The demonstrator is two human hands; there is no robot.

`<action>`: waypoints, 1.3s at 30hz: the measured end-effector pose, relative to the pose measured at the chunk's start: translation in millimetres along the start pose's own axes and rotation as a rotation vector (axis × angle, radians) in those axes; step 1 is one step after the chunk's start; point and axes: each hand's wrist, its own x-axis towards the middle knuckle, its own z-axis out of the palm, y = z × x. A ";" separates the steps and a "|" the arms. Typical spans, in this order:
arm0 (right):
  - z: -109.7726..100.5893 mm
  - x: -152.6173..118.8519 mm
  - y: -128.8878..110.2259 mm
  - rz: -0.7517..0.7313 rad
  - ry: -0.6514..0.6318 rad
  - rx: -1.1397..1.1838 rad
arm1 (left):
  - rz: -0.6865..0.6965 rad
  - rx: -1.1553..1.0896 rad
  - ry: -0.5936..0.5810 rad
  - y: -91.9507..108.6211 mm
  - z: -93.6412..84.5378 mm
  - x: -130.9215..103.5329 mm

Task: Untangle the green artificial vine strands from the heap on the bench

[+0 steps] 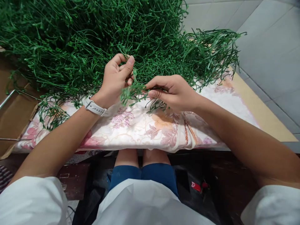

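Observation:
A thin green plastic-looking plant stem with small leafy tips (132,91) is pinched between my two hands in front of a large green heap. My left hand (117,73), with a white watch band at the wrist, closes thumb and forefinger on its upper part. Lower and to the right, my right hand (172,90) pinches the same greenery, its fingers pressed together over the cloth. Some more green sprigs (158,105) hang below my right hand. Behind both hands rises the heap of similar green stems (140,34).
A floral cloth (140,132) covers the table, with bunched cord-like strips (187,129) at its front edge. A cardboard box (14,118) and metal rod stand on the left. A tan board (264,112) shows at right, beside the tiled wall (272,56).

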 end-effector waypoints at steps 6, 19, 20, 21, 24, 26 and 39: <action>-2.2 3.5 5.9 0.134 0.130 0.339 | -0.026 -0.054 0.063 -3.2 -6.5 4.2; -4.3 9.4 18.4 0.305 0.453 0.581 | -0.142 -0.123 0.098 25.8 4.1 -7.4; -4.5 9.3 18.8 0.318 0.457 0.585 | -0.140 -0.113 0.099 26.1 4.1 -7.7; -4.3 9.2 19.0 0.326 0.460 0.574 | -0.136 -0.104 0.100 25.9 3.6 -7.5; -2.5 8.5 18.3 0.292 0.450 0.460 | -0.098 -0.102 0.102 21.9 -0.9 -4.8; -1.3 7.9 17.6 0.236 0.407 0.373 | -0.039 -0.126 0.087 17.0 -5.2 -1.5; 3.3 3.2 13.1 0.230 0.121 0.316 | 0.058 -0.141 0.055 9.2 -6.1 2.3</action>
